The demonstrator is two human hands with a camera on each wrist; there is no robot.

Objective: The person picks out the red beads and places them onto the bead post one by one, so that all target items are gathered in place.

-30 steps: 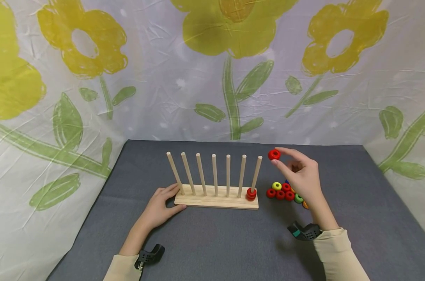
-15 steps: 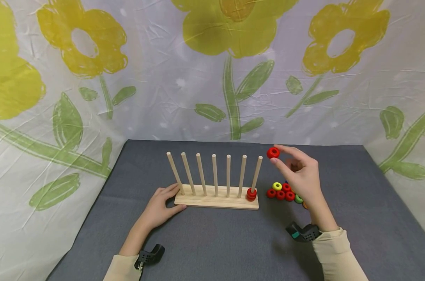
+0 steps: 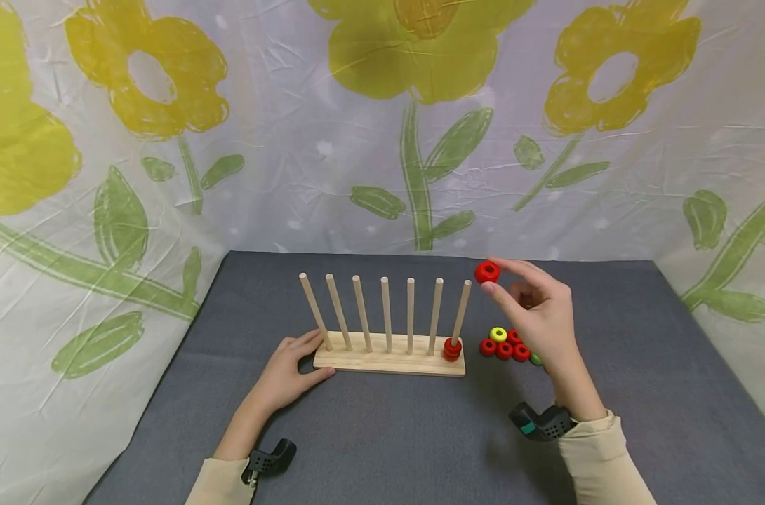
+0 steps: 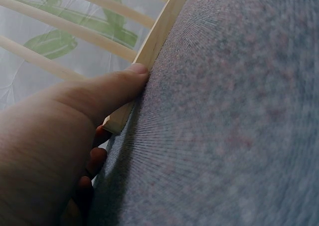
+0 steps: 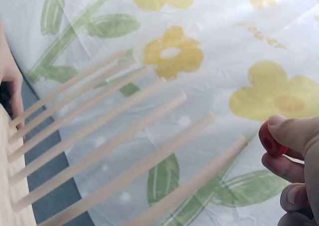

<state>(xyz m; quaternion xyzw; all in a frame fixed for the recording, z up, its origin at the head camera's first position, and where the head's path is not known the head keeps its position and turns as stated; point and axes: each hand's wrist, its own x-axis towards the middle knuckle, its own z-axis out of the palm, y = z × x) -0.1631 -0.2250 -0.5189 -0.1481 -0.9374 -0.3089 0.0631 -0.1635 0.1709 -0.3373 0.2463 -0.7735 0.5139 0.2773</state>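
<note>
A wooden peg board (image 3: 389, 354) with several upright pegs stands on the grey cloth. Two red beads (image 3: 452, 349) are stacked at the foot of its rightmost peg. My left hand (image 3: 288, 372) grips the board's left end, thumb on the front edge and fingers behind; in the left wrist view the thumb (image 4: 119, 84) presses the wood. Between thumb and index finger, my right hand (image 3: 540, 308) pinches a red bead (image 3: 486, 271), its hole showing. That bead is just right of the rightmost peg's tip, near its height; the right wrist view shows a gap between bead and peg tip (image 5: 242, 140).
Right of the board lies a cluster of loose beads: several red beads (image 3: 504, 350), a yellow bead (image 3: 498, 334) and a green bead (image 3: 535, 358), partly hidden by the right hand. A flower-printed sheet (image 3: 281, 196) hangs behind the grey-covered table (image 3: 389, 435).
My right hand has moved slightly left and up with the red bead, closer to the rightmost peg's tip. My left hand and the board have stayed put.
</note>
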